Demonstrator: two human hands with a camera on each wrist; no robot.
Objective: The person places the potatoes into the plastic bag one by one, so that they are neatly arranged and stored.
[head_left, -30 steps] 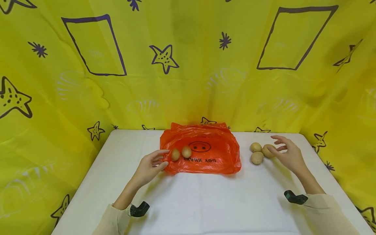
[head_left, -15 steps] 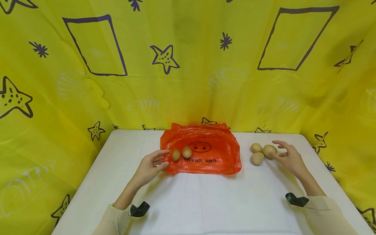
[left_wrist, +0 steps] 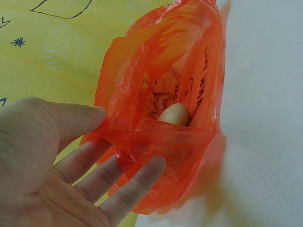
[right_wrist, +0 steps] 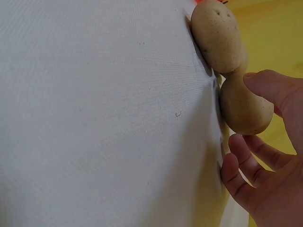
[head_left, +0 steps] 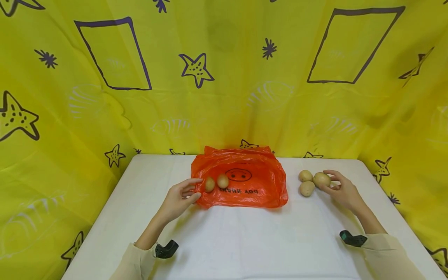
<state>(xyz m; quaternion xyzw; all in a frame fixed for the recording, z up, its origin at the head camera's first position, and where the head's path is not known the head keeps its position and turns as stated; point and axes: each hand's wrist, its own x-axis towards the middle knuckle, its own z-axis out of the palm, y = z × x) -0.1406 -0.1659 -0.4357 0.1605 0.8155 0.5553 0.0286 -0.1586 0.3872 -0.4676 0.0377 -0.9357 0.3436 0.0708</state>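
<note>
A red plastic bag (head_left: 262,194) lies mouth-up with its rim spread. My left hand (head_left: 177,202) pinches its left edge; in the left wrist view the thumb (left_wrist: 83,118) is at the rim and the other fingers lie against the outside. Inside show two smooth, brown, egg-shaped things (head_left: 222,181), one peeking over the rim in the left wrist view. On the right, my right hand (head_left: 346,192) grips the rightmost potato (right_wrist: 244,106), thumb on one side and fingertips at its end. Two more potatoes (head_left: 306,188) touch it on the left.
A white-covered table (head_left: 259,241) carries everything. Yellow curtain (head_left: 227,109) with drawn stars stands right behind and along both sides. Dark wrist cameras (head_left: 166,249) stick out from both sleeves, low over the cloth.
My right hand has come down around the rightmost potato, its fingers drawing in from wide apart to touch it. The left hand, the bag and the other potatoes have stayed put.
</note>
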